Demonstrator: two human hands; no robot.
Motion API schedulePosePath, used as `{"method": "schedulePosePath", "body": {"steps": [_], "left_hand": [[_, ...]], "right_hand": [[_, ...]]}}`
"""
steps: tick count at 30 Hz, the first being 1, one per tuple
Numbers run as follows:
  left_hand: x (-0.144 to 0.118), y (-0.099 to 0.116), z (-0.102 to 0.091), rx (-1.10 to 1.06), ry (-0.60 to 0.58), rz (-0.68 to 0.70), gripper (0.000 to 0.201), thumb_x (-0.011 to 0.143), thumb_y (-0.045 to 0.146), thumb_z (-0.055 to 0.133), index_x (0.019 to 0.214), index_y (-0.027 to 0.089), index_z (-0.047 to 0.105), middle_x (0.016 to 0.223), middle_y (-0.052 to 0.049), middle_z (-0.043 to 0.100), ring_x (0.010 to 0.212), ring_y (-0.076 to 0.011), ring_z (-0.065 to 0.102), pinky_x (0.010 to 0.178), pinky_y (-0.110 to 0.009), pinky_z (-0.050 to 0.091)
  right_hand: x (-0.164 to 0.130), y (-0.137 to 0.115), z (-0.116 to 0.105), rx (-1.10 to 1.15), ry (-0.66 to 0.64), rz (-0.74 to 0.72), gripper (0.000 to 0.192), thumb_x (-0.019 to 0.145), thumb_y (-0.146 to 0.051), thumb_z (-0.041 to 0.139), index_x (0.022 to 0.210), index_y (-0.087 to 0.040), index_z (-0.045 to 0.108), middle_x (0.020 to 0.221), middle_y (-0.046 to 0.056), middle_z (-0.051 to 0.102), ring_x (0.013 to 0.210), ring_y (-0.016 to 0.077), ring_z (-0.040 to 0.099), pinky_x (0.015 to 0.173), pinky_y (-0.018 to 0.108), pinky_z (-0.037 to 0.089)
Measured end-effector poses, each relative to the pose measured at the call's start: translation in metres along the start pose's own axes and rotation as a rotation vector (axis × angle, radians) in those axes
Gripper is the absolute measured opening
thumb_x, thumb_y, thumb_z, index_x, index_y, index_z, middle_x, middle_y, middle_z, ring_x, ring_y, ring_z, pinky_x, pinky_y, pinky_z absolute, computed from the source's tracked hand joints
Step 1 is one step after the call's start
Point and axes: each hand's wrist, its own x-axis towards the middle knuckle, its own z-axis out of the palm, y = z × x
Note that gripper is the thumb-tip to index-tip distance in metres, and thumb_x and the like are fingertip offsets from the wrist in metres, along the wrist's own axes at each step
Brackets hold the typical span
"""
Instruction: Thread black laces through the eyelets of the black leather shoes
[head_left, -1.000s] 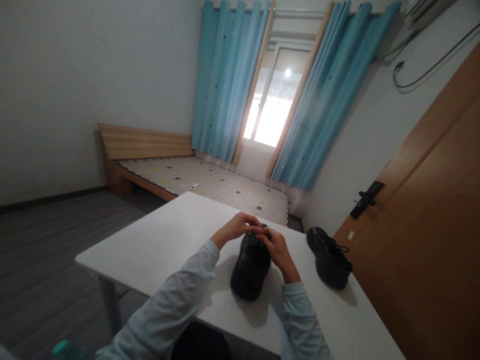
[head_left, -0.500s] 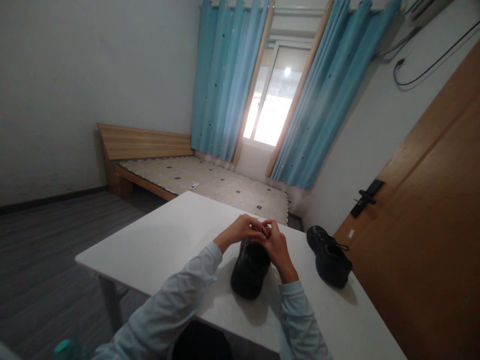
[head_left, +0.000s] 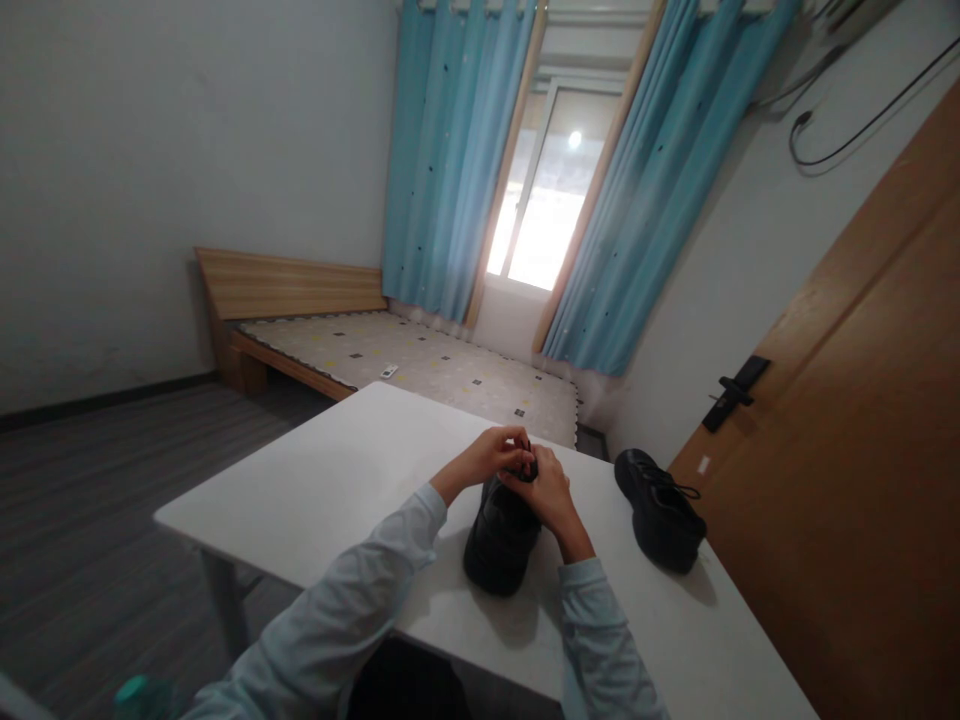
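Hands, left hand (head_left: 491,455) and right hand (head_left: 546,490), pinching laces of black shoe (head_left: 501,530) mid-frame on white table (head_left: 337,480); second shoe (head_left: 660,510) right, bed (head_left: 405,365) behind, no readable writing.

Both arms wear loose, pale blue long sleeves (head_left: 352,610) with cuffs ending at the wrists.

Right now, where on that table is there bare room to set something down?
The white table lies bare left of the left hand. A narrower strip separates the black shoe under both hands from the second black shoe. Crowded around the right hand.
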Motion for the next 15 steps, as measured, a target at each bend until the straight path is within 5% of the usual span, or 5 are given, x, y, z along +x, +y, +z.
{"method": "schedulePosePath", "body": {"steps": [6, 15], "left_hand": [[0.003, 0.0, -0.008, -0.013, 0.024, -0.056, 0.035, 0.066, 0.04, 0.07, 0.073, 0.014, 0.048, 0.064, 0.001, 0.061, 0.057, -0.0114, 0.06, 0.054, -0.023, 0.048], [0.003, 0.019, -0.012, -0.104, 0.042, 0.101, 0.039, 0.072, 0.047, 0.064, 0.076, 0.017, 0.038, 0.06, 0.001, 0.061, 0.061, -0.0132, 0.062, 0.062, -0.027, 0.05]], "right_hand": [[0.001, -0.002, -0.001, 0.073, -0.067, 0.019, 0.044, 0.066, -0.048, 0.066, 0.1, -0.022, 0.055, 0.092, 0.003, 0.064, 0.082, 0.0213, 0.06, 0.067, 0.03, 0.043], [0.0, -0.005, -0.007, -0.012, -0.077, 0.019, 0.049, 0.066, -0.052, 0.065, 0.105, -0.024, 0.055, 0.099, 0.003, 0.066, 0.089, 0.0243, 0.063, 0.071, 0.031, 0.044]]}}
